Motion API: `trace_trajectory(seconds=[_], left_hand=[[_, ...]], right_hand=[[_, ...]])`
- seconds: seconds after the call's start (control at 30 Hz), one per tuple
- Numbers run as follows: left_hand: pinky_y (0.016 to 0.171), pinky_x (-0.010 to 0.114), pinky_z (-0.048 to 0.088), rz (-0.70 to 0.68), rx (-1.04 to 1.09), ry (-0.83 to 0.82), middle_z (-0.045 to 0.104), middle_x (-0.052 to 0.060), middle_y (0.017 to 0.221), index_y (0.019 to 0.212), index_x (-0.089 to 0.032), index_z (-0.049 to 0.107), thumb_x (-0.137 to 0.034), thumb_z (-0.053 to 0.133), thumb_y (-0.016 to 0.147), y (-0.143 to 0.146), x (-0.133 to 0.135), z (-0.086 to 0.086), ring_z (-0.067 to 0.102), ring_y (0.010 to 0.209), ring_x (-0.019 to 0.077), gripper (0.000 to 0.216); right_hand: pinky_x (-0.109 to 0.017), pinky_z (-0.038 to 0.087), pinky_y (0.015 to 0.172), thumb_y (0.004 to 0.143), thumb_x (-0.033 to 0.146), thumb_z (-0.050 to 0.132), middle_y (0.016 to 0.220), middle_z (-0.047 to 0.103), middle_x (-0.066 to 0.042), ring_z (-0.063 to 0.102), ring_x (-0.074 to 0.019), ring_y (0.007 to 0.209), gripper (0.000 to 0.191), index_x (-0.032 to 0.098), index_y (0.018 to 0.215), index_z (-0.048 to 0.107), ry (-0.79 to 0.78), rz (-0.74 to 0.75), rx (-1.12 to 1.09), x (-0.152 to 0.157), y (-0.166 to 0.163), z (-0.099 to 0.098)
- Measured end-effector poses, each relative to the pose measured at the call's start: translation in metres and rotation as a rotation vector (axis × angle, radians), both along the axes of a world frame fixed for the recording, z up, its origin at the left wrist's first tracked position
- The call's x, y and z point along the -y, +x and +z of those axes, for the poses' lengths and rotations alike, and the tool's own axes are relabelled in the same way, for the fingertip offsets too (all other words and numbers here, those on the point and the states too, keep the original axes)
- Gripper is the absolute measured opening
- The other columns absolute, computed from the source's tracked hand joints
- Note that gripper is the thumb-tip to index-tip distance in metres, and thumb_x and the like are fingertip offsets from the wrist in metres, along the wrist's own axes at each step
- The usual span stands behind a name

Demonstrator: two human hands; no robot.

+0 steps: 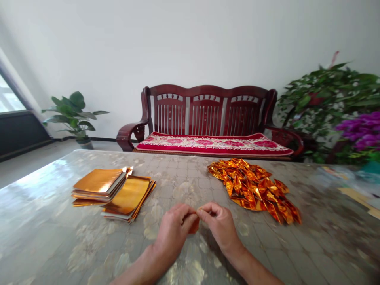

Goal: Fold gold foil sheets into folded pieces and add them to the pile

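My left hand [177, 225] is closed around a small piece of orange foil paper [194, 227], most of it hidden by the fingers. Fingertips of my right hand [219, 223] pinch the same piece at its upper edge, touching my left thumb area. Both hands are over the near middle of the table. To the left lie two overlapping stacks of flat gold foil sheets, one stack [97, 181] behind and another stack [130, 194] in front. Right of my hands spreads a heap of folded, pointed orange-gold foil pieces [247, 186].
A patterned cover lies over the table [59, 233]. Beyond its far edge stands a dark red wooden bench [204, 107] with a red floral cushion [213, 144]. Plastic bags [337, 176] sit at the right edge, near purple flowers [360, 130]. A potted plant [75, 114] stands at the left.
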State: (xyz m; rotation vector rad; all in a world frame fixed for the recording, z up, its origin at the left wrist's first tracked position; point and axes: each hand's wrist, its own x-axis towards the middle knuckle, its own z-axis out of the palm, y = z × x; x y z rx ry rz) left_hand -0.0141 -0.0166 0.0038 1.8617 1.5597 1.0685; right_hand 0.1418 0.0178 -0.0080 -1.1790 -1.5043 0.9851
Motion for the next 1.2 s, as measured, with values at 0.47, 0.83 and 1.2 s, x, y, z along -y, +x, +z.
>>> trace_trajectory(seconds=[0.47,0.83,1.2], left_hand=[[0.056,0.019,0.037,0.071,0.265,-0.095,0.06,-0.002,0.063,0.075,-0.016,0.067,-0.033,0.056,0.086,0.008,-0.003,-0.011,0.053,0.059,0.0118,0.023],[0.058,0.02,0.037,-0.065,0.459,-0.172,0.055,-0.002,0.063,0.072,-0.015,0.062,-0.033,0.058,0.083,0.007,-0.001,-0.01,0.047,0.06,0.0105,0.021],[0.051,0.019,0.032,-0.024,0.577,-0.247,0.045,-0.005,0.055,0.066,-0.017,0.053,-0.042,0.062,0.078,0.01,0.0,-0.01,0.039,0.052,0.0085,0.029]], right_hand=[[-0.027,0.044,0.067,0.081,0.029,0.064,0.074,0.068,-0.003,0.06,-0.0193,0.075,0.013,0.021,0.072,0.069,0.271,-0.064,0.095,0.008,-0.005,-0.001],[-0.022,0.034,0.051,0.081,0.05,0.069,0.055,0.049,0.005,0.041,-0.0099,0.053,0.035,0.017,0.07,0.064,-0.184,0.201,-0.373,0.004,-0.006,-0.004],[-0.02,0.034,0.048,0.074,0.045,0.075,0.057,0.054,0.003,0.043,-0.0089,0.052,0.031,0.016,0.068,0.067,-0.209,0.223,-0.377,0.005,-0.007,-0.001]])
